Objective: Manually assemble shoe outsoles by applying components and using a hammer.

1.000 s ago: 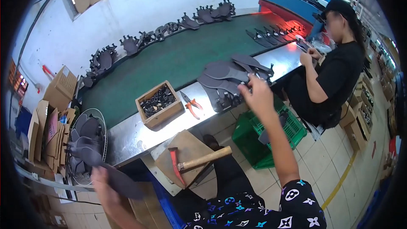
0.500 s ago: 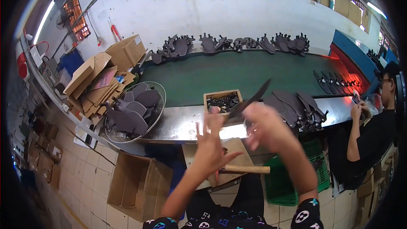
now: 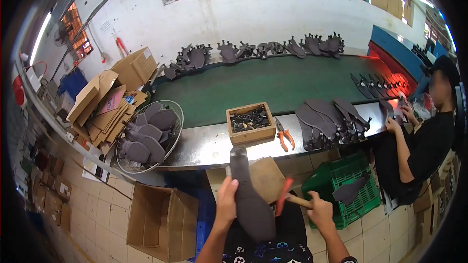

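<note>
My left hand [image 3: 225, 203] grips a dark grey shoe sole [image 3: 253, 209] by its edge. The sole is held upright in front of my lap, narrow end up, over a wooden board [image 3: 269, 178]. In my right hand [image 3: 321, 211] is the wooden handle of a hammer [image 3: 283, 196]. Its red head, slightly blurred, is just right of the sole; I cannot tell whether they touch. Beyond the board, on the metal ledge, stand a wooden box [image 3: 252, 136] of small black parts and orange-handled pliers [image 3: 284, 136].
A green conveyor belt [image 3: 253, 83] runs behind the ledge. Soles [image 3: 321, 119] are stacked to the right, more in a wire basket [image 3: 181, 126] at left. A cardboard box [image 3: 146, 224] and green crate [image 3: 321, 180] flank my legs. A co-worker [image 3: 429, 136] sits at right.
The hammer, earlier lying on the board, is now in my right hand. My left hand, earlier spread, now holds the sole, which has come down from over the ledge toward my lap.
</note>
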The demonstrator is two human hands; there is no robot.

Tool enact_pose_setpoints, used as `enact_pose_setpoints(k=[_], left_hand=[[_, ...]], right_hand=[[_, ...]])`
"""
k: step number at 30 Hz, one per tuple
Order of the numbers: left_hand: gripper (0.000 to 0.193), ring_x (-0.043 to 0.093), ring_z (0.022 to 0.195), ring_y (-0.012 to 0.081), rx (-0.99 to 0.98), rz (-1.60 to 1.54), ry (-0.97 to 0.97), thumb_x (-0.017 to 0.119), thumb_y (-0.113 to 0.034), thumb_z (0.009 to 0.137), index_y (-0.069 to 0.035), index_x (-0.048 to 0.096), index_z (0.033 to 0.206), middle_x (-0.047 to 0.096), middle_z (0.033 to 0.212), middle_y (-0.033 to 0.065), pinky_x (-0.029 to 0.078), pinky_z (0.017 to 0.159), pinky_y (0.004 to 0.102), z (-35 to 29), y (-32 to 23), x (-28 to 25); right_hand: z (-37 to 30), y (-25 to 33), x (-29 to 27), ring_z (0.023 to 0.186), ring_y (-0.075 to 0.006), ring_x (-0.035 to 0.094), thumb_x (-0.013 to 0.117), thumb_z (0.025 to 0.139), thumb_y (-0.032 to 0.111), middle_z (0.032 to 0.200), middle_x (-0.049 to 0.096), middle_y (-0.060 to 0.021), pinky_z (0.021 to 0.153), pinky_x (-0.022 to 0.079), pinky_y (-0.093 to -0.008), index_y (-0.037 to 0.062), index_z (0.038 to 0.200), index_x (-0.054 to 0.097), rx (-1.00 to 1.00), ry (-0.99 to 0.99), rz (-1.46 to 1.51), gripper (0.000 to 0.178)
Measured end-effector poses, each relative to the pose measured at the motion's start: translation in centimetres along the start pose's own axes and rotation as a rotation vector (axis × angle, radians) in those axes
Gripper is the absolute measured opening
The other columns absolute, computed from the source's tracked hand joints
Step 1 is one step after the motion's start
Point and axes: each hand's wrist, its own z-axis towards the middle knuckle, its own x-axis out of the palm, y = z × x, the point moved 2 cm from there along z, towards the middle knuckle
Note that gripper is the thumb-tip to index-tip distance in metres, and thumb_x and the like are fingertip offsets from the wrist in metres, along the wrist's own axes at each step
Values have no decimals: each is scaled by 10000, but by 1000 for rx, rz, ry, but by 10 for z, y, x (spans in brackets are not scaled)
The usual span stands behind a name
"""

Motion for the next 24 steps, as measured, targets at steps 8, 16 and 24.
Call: enact_pose_setpoints(k=[8,16,24], left_hand=[[472,467,1152,372,507,1324,-277,686,-194,873,45,547,1256,501,1252,220,345,957,526,38,32,13],[110,647,928,325,689,1495,149,670,-103,844,-41,727,915,677,899,142,519,820,426,275,49,39],[118,649,864,293,830,1411,250,678,-151,869,-45,724,845,677,833,138,520,736,421,258,22,42]], right_hand=[[-106,-59,-19,502,-178,522,642,819,38,607,540,-64,509,378,-298,27,936,693,396,-327,423,128],[-60,-21,12,505,-21,346,601,938,71,608,451,64,484,243,-235,4,945,700,498,-289,879,120],[10,12,-16,507,-62,507,611,937,86,552,534,-12,490,385,-270,21,973,741,267,-211,865,150]])
